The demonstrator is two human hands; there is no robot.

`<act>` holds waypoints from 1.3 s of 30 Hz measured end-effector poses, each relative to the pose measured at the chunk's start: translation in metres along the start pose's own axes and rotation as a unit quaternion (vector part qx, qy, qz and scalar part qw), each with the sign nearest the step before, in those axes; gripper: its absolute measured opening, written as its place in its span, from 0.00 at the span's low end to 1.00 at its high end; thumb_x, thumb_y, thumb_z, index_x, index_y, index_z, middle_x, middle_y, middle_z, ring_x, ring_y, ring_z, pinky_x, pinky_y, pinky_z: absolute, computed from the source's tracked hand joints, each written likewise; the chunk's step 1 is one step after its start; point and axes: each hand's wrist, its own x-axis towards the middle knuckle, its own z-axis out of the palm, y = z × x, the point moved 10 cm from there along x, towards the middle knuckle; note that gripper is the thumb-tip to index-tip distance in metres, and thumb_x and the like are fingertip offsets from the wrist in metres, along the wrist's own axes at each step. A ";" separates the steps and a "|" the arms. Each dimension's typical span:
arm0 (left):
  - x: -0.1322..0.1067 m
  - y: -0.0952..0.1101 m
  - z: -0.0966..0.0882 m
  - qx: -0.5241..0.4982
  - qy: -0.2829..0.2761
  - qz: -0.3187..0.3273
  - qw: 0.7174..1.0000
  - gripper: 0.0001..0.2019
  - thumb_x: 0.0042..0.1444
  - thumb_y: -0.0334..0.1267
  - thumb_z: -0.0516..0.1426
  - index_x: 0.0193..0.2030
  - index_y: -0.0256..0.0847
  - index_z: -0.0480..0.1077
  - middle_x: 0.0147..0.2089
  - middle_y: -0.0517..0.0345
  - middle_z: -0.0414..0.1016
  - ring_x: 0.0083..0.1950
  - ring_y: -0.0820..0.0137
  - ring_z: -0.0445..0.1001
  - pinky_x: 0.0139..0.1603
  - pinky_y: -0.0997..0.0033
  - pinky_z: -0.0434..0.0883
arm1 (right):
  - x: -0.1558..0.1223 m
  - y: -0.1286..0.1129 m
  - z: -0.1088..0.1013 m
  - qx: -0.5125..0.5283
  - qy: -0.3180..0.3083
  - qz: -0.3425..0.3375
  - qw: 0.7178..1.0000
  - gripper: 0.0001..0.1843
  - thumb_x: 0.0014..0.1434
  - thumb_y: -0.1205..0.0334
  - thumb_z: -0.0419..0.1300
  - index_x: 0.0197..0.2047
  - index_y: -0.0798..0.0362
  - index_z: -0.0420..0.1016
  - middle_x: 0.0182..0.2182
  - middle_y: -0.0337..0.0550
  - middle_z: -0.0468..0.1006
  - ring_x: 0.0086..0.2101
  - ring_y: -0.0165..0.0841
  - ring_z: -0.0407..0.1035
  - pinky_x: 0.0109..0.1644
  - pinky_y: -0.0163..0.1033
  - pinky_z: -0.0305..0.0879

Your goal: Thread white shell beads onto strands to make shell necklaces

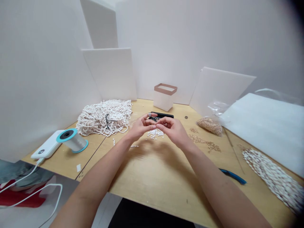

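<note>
My left hand [140, 127] and my right hand [174, 129] meet above the table, thumbs and fingertips pinched together. Whatever lies between the fingertips is too small to make out. A ring sits on a finger of my left hand. Just below the fingers lies a small pile of white beads [155, 133]. Behind the hands is a black tray [166, 115] with small pieces in it, partly hidden by the fingers. To the left of my left hand lies a big heap of white bead strands [104, 117]. Small gold pieces [199, 139] are scattered to the right.
A spool of clear line [75, 142] and a white power bank [48, 147] with a cable stand at left. A white box [163, 98] is at the back. On the right are a bag of gold pieces [210, 125], a blue-handled tool [234, 176] and finished-looking bead strands [270, 174].
</note>
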 end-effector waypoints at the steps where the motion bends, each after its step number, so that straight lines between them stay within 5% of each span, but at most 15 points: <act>1: 0.000 -0.002 0.001 0.001 -0.002 -0.008 1.000 0.29 0.47 0.37 0.68 0.56 0.40 0.66 0.38 0.54 0.79 0.41 0.67 0.76 0.47 0.65 0.68 | 0.000 0.001 0.000 -0.011 0.000 0.000 1.000 0.12 0.54 0.53 0.65 0.33 0.54 0.76 0.28 0.40 0.76 0.28 0.30 0.67 0.32 0.36 0.62; 4: 0.000 -0.009 0.003 -0.006 -0.009 -0.028 1.000 0.30 0.45 0.36 0.68 0.56 0.40 0.67 0.36 0.55 0.78 0.41 0.67 0.76 0.47 0.66 0.67 | 0.000 0.004 -0.005 -0.004 0.025 0.004 1.000 0.12 0.55 0.53 0.65 0.31 0.55 0.75 0.25 0.39 0.74 0.26 0.28 0.65 0.30 0.35 0.60; 8: 0.000 -0.017 0.000 -0.033 -0.035 -0.072 0.996 0.27 0.45 0.33 0.68 0.53 0.37 0.68 0.35 0.55 0.77 0.37 0.71 0.75 0.45 0.68 0.67 | 0.003 0.008 -0.025 0.148 0.074 0.019 0.986 0.15 0.56 0.49 0.64 0.34 0.54 0.72 0.24 0.39 0.75 0.22 0.26 0.63 0.23 0.32 0.55; 16: -0.007 -0.038 -0.023 -0.054 -0.096 -0.193 0.975 0.21 0.48 0.33 0.64 0.50 0.34 0.68 0.33 0.53 0.76 0.39 0.67 0.78 0.48 0.63 0.71 | -0.003 -0.010 -0.127 0.283 0.284 -0.065 0.914 0.10 0.56 0.64 0.65 0.29 0.52 0.66 0.20 0.31 0.63 0.21 0.23 0.59 0.22 0.27 0.55; 21: -0.010 -0.038 -0.040 -0.021 -0.095 -0.199 0.975 0.18 0.49 0.36 0.64 0.46 0.35 0.69 0.32 0.56 0.74 0.36 0.68 0.78 0.39 0.70 0.72 | -0.011 -0.007 -0.158 0.299 0.317 -0.061 0.898 0.11 0.54 0.70 0.62 0.25 0.53 0.63 0.19 0.32 0.58 0.19 0.22 0.53 0.21 0.30 0.49; 31: -0.013 -0.028 -0.055 0.056 -0.096 -0.190 0.975 0.16 0.44 0.37 0.66 0.41 0.36 0.74 0.30 0.58 0.72 0.22 0.80 0.65 0.22 0.80 0.64 | -0.009 -0.003 -0.164 0.281 0.294 -0.042 0.913 0.13 0.47 0.69 0.65 0.25 0.51 0.62 0.19 0.31 0.55 0.20 0.23 0.49 0.22 0.35 0.42; 39: -0.043 -0.046 -0.015 0.184 -0.314 -0.257 0.895 0.18 0.43 0.41 0.68 0.42 0.41 0.77 0.38 0.48 0.81 0.39 0.62 0.79 0.37 0.66 0.75 | -0.001 -0.012 -0.120 0.177 0.150 0.036 0.972 0.14 0.47 0.68 0.64 0.38 0.50 0.70 0.18 0.30 0.59 0.20 0.25 0.53 0.23 0.35 0.47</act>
